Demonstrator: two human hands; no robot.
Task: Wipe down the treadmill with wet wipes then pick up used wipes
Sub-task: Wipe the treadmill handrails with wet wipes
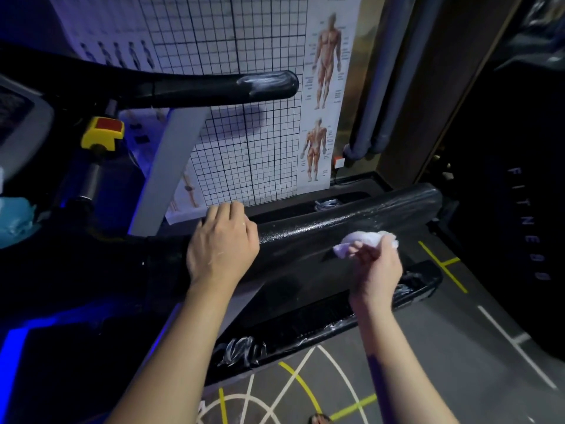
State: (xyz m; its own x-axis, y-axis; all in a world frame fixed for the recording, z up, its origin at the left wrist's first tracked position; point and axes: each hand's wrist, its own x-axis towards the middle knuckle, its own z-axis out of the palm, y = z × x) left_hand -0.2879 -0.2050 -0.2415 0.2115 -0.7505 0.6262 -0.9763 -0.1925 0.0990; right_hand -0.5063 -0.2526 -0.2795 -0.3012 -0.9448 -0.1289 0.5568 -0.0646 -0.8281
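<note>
A person is wiping the treadmill's near handrail (pixel 351 221), a thick black bar running from the left toward the far right. The right hand (pixel 377 270) is pinching a crumpled white wet wipe (pixel 363 240) between thumb and curled fingers and pressing it against the bar's near side, toward its right end. The left hand (pixel 221 249) is gripping the same bar further left, its fingers curling over the top. The far handrail (pixel 214 87) is stretching across an anatomy poster (pixel 324 87), while a yellow stop button (pixel 102 131) is sitting at the left. Painted lines are crossing the grey floor (pixel 428 347) nearby.
</note>
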